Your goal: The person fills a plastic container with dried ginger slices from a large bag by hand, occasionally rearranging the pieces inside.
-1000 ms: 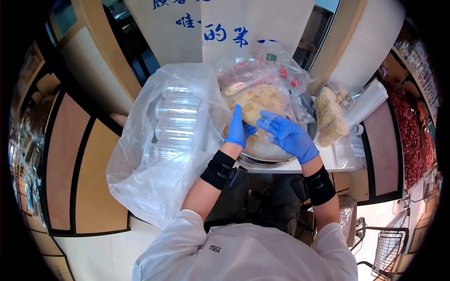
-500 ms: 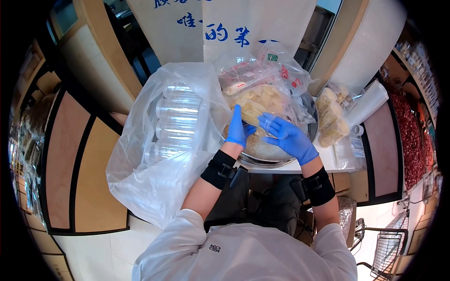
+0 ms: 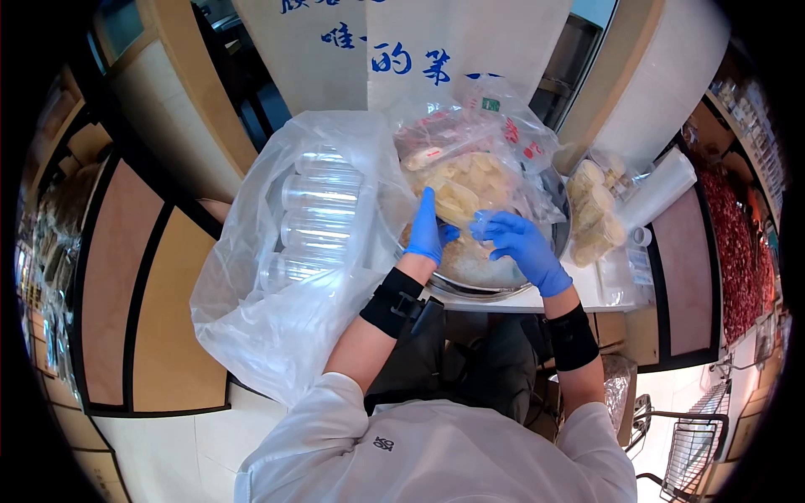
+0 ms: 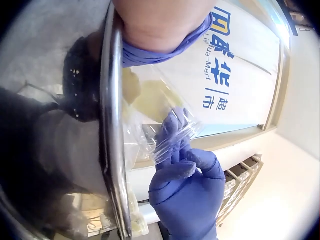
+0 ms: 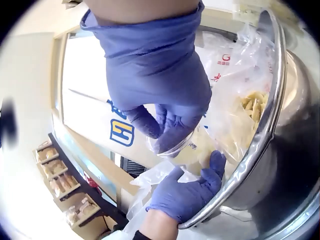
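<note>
A clear plastic jar with pale yellow slices in it lies tilted over the metal basin, its mouth toward the right hand. My left hand, in a blue glove, holds the jar from the left, thumb up and fingers curled beneath. At the jar's mouth, the gloved right hand has bent fingers gripping the rim, as the left wrist view shows. More slices fill an opened clear bag in the basin. In the right wrist view the left hand lies low beside the basin's rim.
On the left, a large translucent bag holds several stacked clear jars. Filled jars, a roll of plastic bags and a small white-capped bottle stand at the right. A lettered white panel rises behind.
The right hand has shifted slightly right, its fingers more bent at the jar's mouth. The left hand keeps its hold in nearly the same place.
</note>
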A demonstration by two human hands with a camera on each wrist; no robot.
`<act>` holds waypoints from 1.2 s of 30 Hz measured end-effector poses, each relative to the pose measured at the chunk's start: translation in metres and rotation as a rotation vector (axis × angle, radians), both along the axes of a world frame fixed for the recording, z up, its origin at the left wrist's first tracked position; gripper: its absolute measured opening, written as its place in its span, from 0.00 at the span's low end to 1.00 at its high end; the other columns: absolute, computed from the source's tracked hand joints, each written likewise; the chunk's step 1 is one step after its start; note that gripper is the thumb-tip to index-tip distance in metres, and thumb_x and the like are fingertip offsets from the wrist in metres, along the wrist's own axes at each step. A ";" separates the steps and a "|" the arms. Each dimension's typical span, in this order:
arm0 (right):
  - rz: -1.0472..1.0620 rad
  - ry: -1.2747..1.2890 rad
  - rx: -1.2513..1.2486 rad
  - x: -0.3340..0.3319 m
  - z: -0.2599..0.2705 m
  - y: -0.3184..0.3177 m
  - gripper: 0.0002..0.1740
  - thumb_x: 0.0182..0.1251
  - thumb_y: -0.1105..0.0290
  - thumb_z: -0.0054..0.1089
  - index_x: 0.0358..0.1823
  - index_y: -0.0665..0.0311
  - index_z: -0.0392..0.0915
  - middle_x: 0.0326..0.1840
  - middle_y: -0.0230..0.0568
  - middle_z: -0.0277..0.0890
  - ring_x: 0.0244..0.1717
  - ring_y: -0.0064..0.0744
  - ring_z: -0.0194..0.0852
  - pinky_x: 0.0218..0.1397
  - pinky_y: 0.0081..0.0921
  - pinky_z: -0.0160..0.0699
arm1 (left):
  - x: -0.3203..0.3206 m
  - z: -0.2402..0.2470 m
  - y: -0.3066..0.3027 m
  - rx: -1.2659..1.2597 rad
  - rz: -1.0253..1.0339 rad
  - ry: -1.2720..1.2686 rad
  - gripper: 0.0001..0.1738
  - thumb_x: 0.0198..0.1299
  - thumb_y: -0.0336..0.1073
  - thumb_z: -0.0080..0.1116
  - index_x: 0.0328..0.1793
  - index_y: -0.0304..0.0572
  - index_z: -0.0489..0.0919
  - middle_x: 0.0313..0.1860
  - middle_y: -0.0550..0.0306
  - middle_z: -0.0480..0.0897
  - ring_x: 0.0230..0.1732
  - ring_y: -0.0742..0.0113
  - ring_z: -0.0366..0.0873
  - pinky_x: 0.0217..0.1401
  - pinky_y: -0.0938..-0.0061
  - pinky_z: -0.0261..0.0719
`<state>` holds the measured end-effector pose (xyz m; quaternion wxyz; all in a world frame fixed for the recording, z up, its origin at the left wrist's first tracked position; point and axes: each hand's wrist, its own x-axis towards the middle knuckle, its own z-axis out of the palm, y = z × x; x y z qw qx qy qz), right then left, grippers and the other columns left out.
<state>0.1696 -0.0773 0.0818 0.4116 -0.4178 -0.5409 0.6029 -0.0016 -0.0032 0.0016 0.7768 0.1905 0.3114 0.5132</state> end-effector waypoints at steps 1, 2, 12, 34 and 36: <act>0.002 0.000 0.000 -0.001 -0.003 0.000 0.22 0.56 0.75 0.53 0.55 0.66 0.71 0.51 0.37 0.75 0.49 0.27 0.75 0.42 0.21 0.77 | 0.000 0.000 -0.001 0.002 -0.009 0.030 0.35 0.57 0.64 0.47 0.63 0.50 0.67 0.55 0.55 0.74 0.52 0.63 0.73 0.47 0.69 0.73; -0.036 -0.066 0.039 -0.001 -0.008 0.000 0.22 0.55 0.76 0.53 0.54 0.66 0.72 0.49 0.36 0.75 0.47 0.26 0.75 0.42 0.22 0.77 | 0.000 0.000 -0.002 0.004 -0.019 0.060 0.35 0.57 0.64 0.48 0.63 0.50 0.67 0.55 0.55 0.74 0.50 0.63 0.73 0.46 0.70 0.73; -0.153 -0.215 0.175 0.002 -0.028 -0.002 0.23 0.55 0.80 0.52 0.55 0.66 0.71 0.45 0.34 0.76 0.42 0.23 0.75 0.37 0.22 0.78 | 0.000 0.000 0.000 -0.037 0.005 0.074 0.33 0.56 0.66 0.48 0.58 0.52 0.71 0.49 0.58 0.76 0.42 0.67 0.73 0.36 0.75 0.70; 0.157 0.007 -0.130 -0.010 0.002 0.002 0.31 0.54 0.78 0.49 0.64 0.65 0.61 0.55 0.37 0.73 0.49 0.22 0.72 0.34 0.15 0.73 | 0.002 -0.002 -0.001 0.090 -0.039 -0.037 0.35 0.60 0.63 0.42 0.65 0.47 0.65 0.58 0.52 0.71 0.55 0.60 0.71 0.52 0.65 0.72; -0.057 -0.298 0.003 -0.013 -0.003 -0.003 0.27 0.56 0.78 0.49 0.61 0.63 0.67 0.50 0.35 0.75 0.46 0.22 0.73 0.36 0.18 0.75 | 0.001 -0.003 0.000 0.071 -0.028 0.046 0.35 0.59 0.63 0.44 0.64 0.48 0.66 0.56 0.53 0.72 0.52 0.61 0.72 0.49 0.66 0.73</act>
